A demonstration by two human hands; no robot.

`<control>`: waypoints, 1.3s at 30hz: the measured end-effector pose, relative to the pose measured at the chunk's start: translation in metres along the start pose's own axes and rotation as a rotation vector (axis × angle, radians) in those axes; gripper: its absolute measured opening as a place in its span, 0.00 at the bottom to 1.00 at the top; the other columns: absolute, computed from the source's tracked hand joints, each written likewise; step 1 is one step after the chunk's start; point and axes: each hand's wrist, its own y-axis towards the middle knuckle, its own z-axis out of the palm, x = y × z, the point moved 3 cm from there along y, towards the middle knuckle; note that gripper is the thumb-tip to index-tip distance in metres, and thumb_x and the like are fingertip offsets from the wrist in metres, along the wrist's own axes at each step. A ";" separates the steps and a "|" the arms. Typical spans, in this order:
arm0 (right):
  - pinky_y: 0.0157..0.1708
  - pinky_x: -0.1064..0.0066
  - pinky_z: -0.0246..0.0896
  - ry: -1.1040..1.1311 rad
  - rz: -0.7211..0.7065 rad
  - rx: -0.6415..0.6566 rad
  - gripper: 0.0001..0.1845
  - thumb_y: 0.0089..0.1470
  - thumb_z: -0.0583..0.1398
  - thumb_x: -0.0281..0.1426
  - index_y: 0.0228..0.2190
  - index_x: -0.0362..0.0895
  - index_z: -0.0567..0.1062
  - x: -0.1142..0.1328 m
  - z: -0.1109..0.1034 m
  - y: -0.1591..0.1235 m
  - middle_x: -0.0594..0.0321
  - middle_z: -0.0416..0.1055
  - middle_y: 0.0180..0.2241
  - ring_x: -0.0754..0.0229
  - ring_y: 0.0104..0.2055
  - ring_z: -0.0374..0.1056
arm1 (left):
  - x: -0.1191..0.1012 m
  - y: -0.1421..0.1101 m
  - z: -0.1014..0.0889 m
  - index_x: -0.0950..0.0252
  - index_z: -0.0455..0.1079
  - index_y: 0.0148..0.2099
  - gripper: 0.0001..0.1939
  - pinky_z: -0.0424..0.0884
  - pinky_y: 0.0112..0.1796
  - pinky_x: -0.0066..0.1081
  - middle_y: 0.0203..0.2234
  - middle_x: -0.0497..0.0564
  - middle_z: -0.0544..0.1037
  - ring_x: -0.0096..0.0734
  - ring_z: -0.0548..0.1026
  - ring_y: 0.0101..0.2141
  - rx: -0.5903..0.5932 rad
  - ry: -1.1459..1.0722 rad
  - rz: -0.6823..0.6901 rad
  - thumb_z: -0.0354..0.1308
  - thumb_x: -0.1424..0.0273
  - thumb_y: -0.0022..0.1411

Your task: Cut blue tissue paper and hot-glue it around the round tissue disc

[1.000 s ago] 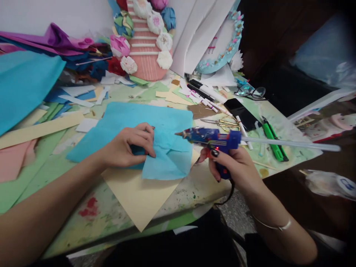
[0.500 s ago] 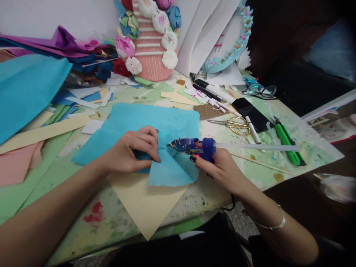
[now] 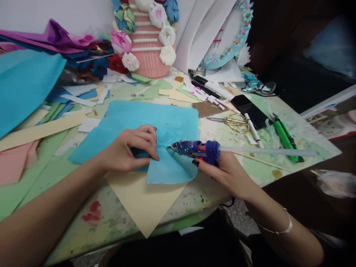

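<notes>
Blue crepe-like paper (image 3: 150, 115) lies spread on the table, with a near flap folded toward me. My left hand (image 3: 136, 148) pinches the paper beside the fold, thumb and fingers together on the flap. In my right hand (image 3: 228, 170) is a blue glue gun (image 3: 200, 148), its nozzle pointing left at the gathered crease of the paper. A long clear glue stick (image 3: 267, 151) sticks out of its back, and a small red light glows on it. Under the blue paper, a cream sheet (image 3: 147, 204) shows one corner toward me.
Gold-handled scissors (image 3: 236, 122), a black phone (image 3: 251, 111), a green cutter (image 3: 283, 137), markers (image 3: 210, 98) and glasses (image 3: 260, 87) lie right. Paper scraps (image 3: 80, 94) and a large blue sheet (image 3: 25, 89) are left. A flower-trimmed pink board (image 3: 147, 55) stands behind.
The glue gun has shifted slightly right, its nozzle still near the crease. My left hand keeps its pinch on the paper. The whole view has moved a little.
</notes>
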 end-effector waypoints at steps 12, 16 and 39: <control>0.30 0.68 0.54 -0.065 0.014 -0.087 0.14 0.58 0.56 0.41 0.31 0.43 0.72 -0.003 -0.012 -0.005 0.62 0.67 0.27 0.61 0.29 0.59 | -0.001 0.001 0.000 0.57 0.76 0.31 0.06 0.68 0.48 0.42 0.22 0.48 0.76 0.31 0.71 0.29 0.005 0.005 0.019 0.60 0.71 0.59; 0.32 0.68 0.57 -0.015 -0.008 0.023 0.15 0.60 0.55 0.42 0.32 0.43 0.72 0.001 -0.006 -0.008 0.61 0.69 0.29 0.61 0.31 0.60 | -0.002 0.002 0.000 0.56 0.76 0.32 0.06 0.67 0.48 0.42 0.22 0.47 0.76 0.31 0.71 0.29 0.017 0.016 0.035 0.60 0.72 0.59; 0.20 0.71 0.55 0.564 0.046 -0.496 0.14 0.58 0.60 0.41 0.29 0.43 0.73 -0.039 -0.021 -0.033 0.63 0.68 0.23 0.66 0.20 0.57 | -0.014 0.012 0.021 0.61 0.71 0.39 0.04 0.74 0.39 0.36 0.31 0.50 0.77 0.33 0.76 0.35 -0.375 0.657 0.192 0.61 0.71 0.61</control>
